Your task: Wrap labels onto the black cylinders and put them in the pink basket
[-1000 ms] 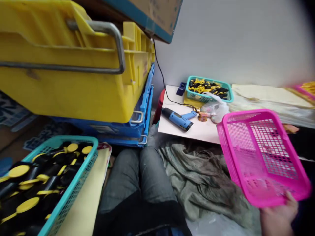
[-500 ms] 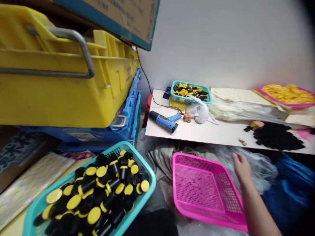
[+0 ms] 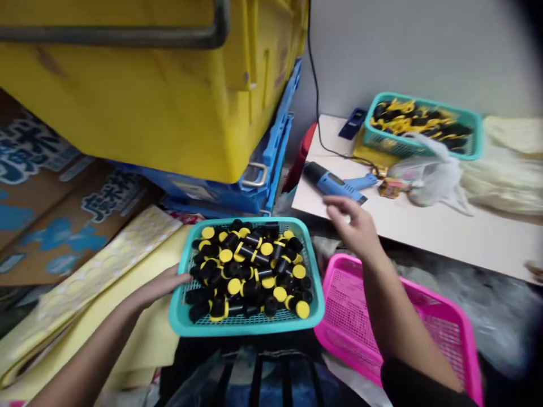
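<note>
Cardboard (image 3: 63,195), upper panel: large dark Chinese characters with pale outlines stood at the far left; two of them looked like 魔术, and the one before them was cut by the picture's edge.
Cardboard, lower panel: the same bold lettering appeared again, smaller to the eye, starting with what also read as 魔术; the character after it was too blurred to settle.
Pale sticker (image 3: 12,262): it sat on the lower panel near the left edge, its print too small to read.
Blue crate label (image 3: 190,190): a light strip on the crate's side carried blurred, unreadable marks.
Snack packet (image 3: 392,187): its tiny print was illegible.
</note>
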### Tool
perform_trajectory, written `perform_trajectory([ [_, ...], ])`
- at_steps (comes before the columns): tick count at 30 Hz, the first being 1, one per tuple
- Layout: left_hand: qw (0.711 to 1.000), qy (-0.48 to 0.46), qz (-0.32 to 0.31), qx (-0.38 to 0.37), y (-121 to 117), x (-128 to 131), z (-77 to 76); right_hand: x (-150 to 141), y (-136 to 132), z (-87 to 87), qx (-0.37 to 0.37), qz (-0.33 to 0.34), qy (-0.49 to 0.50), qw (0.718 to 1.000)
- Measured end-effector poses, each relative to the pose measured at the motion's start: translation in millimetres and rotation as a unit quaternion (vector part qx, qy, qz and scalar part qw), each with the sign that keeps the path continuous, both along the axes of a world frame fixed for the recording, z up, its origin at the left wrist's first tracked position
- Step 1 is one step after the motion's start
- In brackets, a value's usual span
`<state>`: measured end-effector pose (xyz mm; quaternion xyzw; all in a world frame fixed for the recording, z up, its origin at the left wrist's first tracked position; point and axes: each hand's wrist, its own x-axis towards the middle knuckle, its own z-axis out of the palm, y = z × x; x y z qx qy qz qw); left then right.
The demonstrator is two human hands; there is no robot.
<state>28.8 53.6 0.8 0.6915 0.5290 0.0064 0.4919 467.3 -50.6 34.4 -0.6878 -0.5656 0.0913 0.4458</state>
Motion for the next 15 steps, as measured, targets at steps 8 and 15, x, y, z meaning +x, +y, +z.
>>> perform_trajectory([
  [8, 0.946, 0.007, 0.016, 0.324, 0.2, 21.6, 3.9, -130.7, -41.2, -56.6, -0.148, 0.113, -0.126, 0.974],
  [15, 0.872, 0.050, -0.260, 0.411, -20.9, 82.0, 1.4, -145.6, -53.2, -51.6, -0.181, 0.160, -0.104, 0.965],
])
